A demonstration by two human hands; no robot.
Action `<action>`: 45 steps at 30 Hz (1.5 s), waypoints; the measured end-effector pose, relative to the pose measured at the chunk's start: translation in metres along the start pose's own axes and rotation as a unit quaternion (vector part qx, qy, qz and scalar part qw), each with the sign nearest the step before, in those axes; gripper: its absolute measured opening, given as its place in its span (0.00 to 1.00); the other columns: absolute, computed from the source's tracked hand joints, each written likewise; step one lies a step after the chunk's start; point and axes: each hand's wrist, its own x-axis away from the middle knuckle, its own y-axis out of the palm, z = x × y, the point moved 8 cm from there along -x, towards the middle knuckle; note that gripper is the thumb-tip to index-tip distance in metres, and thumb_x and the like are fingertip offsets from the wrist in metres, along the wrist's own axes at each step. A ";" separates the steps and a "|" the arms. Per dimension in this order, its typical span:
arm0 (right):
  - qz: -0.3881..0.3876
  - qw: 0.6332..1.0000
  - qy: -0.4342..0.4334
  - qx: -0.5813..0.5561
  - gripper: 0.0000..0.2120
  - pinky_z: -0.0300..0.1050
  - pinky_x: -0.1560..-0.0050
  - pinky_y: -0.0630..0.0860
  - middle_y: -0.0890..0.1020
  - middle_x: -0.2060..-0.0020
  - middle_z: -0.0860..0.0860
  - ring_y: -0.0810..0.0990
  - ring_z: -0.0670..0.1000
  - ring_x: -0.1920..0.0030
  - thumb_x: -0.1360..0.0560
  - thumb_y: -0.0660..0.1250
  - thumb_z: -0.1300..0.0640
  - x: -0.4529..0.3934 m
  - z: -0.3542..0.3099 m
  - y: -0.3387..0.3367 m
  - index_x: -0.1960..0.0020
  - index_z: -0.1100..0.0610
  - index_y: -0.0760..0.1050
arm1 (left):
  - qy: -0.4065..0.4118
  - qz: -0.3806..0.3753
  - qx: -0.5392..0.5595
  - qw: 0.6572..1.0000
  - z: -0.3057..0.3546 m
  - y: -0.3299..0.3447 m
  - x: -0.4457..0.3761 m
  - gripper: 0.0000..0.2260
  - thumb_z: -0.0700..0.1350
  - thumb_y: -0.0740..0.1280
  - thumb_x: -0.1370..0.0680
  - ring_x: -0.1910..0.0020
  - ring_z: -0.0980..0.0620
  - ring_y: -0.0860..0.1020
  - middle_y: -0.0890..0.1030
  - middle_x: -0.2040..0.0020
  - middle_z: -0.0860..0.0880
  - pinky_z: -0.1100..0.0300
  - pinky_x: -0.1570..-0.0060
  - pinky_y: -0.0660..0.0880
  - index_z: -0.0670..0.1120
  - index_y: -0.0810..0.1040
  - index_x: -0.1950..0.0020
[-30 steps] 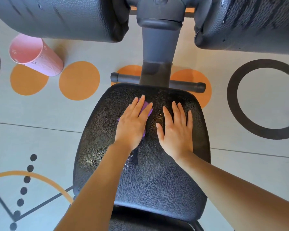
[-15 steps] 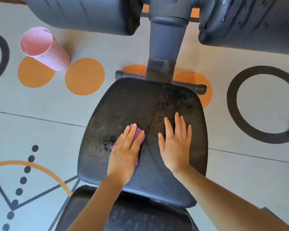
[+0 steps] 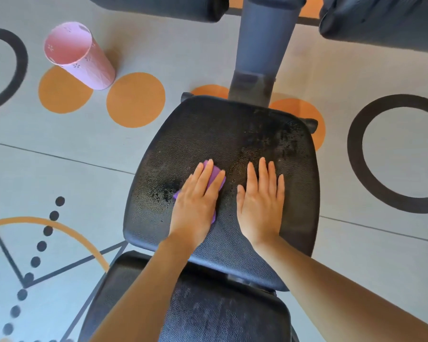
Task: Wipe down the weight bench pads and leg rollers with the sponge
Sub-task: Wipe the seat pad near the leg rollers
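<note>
The black seat pad [image 3: 232, 129] of the weight bench fills the middle, wet and speckled with drops. My left hand [image 3: 198, 201] lies flat on a purple sponge [image 3: 216, 175] and presses it onto the pad's near left part; only the sponge's edges show. My right hand [image 3: 262, 201] rests flat on the pad just to the right, fingers straight. The back pad [image 3: 220, 314] lies nearest to me. Two black leg rollers [image 3: 173, 8] [image 3: 381, 23] hang at the top, either side of the grey post [image 3: 265, 45].
A pink cylindrical container [image 3: 79, 58] stands tilted on the floor at the upper left. The floor mat [image 3: 59, 149] is grey with orange discs and black rings. A crossbar end [image 3: 311, 124] sticks out behind the seat pad.
My left hand has dragged the sponge from the far part of the seat pad toward me. The right hand stayed flat on the pad. The view has shifted back, showing the back pad.
</note>
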 end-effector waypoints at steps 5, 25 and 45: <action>0.001 1.000 0.001 0.007 0.25 0.59 0.25 0.52 0.62 0.25 0.59 0.56 0.59 0.24 0.20 0.52 0.49 0.000 -0.002 -0.001 0.26 0.59 0.64 | -0.013 -0.005 -0.006 1.000 0.000 0.001 0.026 0.34 0.35 0.70 0.30 0.24 0.43 0.57 0.60 0.24 0.42 0.49 0.29 0.60 0.47 0.64 0.26; 0.001 1.000 0.003 0.004 0.26 0.59 0.25 0.52 0.62 0.25 0.59 0.56 0.59 0.24 0.20 0.50 0.49 0.000 -0.002 -0.003 0.26 0.59 0.64 | -0.005 -0.011 -0.011 1.000 -0.007 -0.002 0.028 0.32 0.35 0.65 0.28 0.24 0.44 0.55 0.58 0.23 0.42 0.50 0.27 0.58 0.47 0.61 0.25; -0.001 1.000 0.002 0.011 0.26 0.59 0.25 0.52 0.61 0.25 0.59 0.56 0.59 0.24 0.20 0.51 0.49 0.000 -0.003 -0.002 0.26 0.59 0.63 | -0.016 0.007 -0.036 0.999 -0.025 -0.005 0.027 0.24 0.38 0.62 0.22 0.24 0.43 0.56 0.58 0.23 0.42 0.48 0.28 0.61 0.47 0.63 0.25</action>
